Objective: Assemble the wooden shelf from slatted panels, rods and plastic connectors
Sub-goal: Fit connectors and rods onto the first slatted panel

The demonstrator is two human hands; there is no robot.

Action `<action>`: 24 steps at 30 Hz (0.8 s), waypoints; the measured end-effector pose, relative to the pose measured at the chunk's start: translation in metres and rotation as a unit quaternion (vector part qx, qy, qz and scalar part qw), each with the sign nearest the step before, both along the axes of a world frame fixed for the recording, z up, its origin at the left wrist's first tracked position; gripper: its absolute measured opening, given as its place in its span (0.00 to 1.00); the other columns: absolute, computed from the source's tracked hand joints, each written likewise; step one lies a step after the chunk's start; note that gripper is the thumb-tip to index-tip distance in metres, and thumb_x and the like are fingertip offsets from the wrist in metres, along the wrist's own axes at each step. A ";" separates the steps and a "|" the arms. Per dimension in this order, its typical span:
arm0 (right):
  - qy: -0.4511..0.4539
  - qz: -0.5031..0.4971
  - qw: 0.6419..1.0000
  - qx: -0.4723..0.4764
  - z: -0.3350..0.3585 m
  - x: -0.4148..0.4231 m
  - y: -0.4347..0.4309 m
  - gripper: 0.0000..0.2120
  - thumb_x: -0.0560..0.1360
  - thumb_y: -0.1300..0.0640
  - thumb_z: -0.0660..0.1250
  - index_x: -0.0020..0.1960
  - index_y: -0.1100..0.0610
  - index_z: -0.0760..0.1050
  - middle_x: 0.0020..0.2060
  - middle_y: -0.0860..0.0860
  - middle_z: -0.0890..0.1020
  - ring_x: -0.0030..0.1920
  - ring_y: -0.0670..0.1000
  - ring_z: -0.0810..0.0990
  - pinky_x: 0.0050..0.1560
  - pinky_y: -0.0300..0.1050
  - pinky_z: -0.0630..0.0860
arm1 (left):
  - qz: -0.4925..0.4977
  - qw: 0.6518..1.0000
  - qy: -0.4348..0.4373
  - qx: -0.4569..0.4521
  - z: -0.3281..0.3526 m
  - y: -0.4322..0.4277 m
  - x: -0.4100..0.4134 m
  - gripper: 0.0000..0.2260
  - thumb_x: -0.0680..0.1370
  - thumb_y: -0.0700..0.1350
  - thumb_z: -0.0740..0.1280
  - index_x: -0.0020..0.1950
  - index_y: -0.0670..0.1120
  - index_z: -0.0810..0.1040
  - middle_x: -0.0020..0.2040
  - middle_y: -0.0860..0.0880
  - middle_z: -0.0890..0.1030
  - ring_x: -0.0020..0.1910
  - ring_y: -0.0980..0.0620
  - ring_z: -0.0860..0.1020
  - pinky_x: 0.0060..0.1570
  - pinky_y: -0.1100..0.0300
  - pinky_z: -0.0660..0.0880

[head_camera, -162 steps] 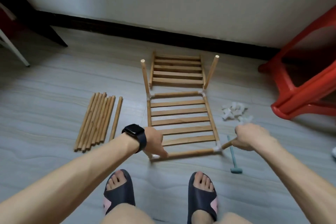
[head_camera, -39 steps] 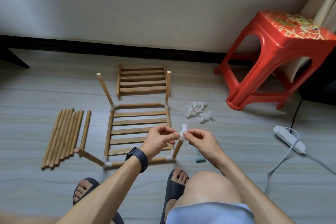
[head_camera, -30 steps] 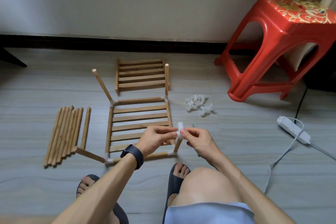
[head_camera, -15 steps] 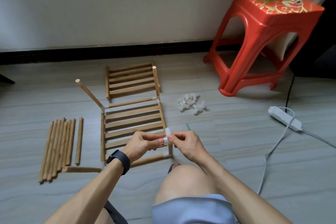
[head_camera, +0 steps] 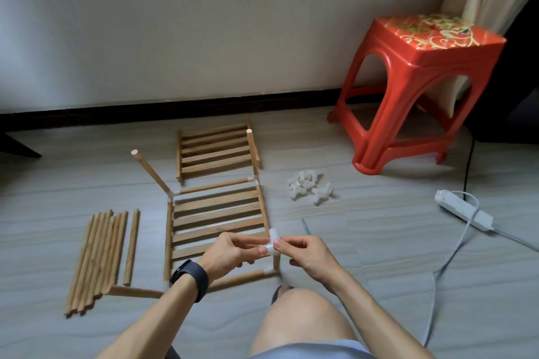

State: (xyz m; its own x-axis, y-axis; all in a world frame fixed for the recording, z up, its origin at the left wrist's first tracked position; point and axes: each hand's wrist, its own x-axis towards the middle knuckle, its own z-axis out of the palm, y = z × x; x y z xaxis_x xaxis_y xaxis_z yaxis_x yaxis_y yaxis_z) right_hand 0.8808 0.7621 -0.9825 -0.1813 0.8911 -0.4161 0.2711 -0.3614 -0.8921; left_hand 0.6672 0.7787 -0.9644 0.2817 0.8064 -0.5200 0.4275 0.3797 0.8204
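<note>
Both hands meet on one white plastic connector (head_camera: 272, 242), which sits on the top end of the rod (head_camera: 276, 263) that rises from the near right corner of the slatted panel (head_camera: 218, 213) lying flat on the floor (head_camera: 379, 242); the left hand (head_camera: 233, 251) pinches the connector's left-pointing arm between thumb and fingertips, and the right hand (head_camera: 303, 253) pinches its right side the same way. The step in hand looks to be seating this connector on the rod; it would go best pressed straight down along the rod, with the side sockets first squared to the panel's edges, since a skewed push could lever the rod in the joint at its foot; whether it is fully home cannot be told. The rod's long axis stands about upright; one connector socket points up and another points left along the panel's near edge; the panel's long axis runs away from the person toward the wall. Of the other corner rods, the far right one (head_camera: 253, 151) stands upright, the far left one (head_camera: 150, 172) leans outward, and the near left one (head_camera: 135, 291) lies low, pointing left; spare rods (head_camera: 99, 259) lie off the panel's left edge, and spare connectors (head_camera: 309, 188) off its far right corner.
</note>
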 end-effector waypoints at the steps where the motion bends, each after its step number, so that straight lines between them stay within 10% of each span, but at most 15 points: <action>1: 0.013 0.001 1.000 -0.014 -0.003 0.003 0.001 0.07 0.76 0.43 0.72 0.51 0.43 0.84 0.47 0.41 0.86 0.51 0.40 0.83 0.54 0.43 0.79 | -0.006 1.000 -0.001 -0.008 -0.001 0.004 -0.001 0.11 0.73 0.56 0.76 0.55 0.59 0.86 0.48 0.55 0.86 0.49 0.54 0.81 0.52 0.58 0.74; 8: -0.009 -0.048 0.994 -0.096 -0.050 0.042 0.035 0.09 0.79 0.47 0.68 0.57 0.47 0.81 0.54 0.48 0.84 0.54 0.47 0.84 0.50 0.42 0.76 | 0.092 0.991 -0.053 -0.085 -0.032 0.059 -0.025 0.25 0.73 0.68 0.62 0.62 0.56 0.81 0.59 0.54 0.83 0.61 0.51 0.79 0.59 0.53 0.72; 15: -0.315 0.040 0.948 -0.033 -0.126 0.061 0.138 0.22 0.79 0.51 0.67 0.72 0.50 0.71 0.68 0.55 0.75 0.67 0.54 0.75 0.65 0.45 0.69 | -0.068 0.925 0.374 -0.014 -0.139 0.091 -0.047 0.37 0.77 0.72 0.56 0.81 0.58 0.51 0.82 0.46 0.51 0.80 0.42 0.51 0.77 0.43 0.53; 24: -0.491 0.194 0.849 0.004 -0.185 0.029 0.248 0.33 0.76 0.63 0.60 0.77 0.41 0.60 0.80 0.52 0.49 0.74 0.61 0.66 0.70 0.57 0.69 | -0.204 0.865 0.453 -0.073 -0.223 0.063 -0.051 0.47 0.71 0.76 0.59 0.71 0.67 0.24 0.75 0.53 0.24 0.77 0.34 0.31 0.70 0.25 0.43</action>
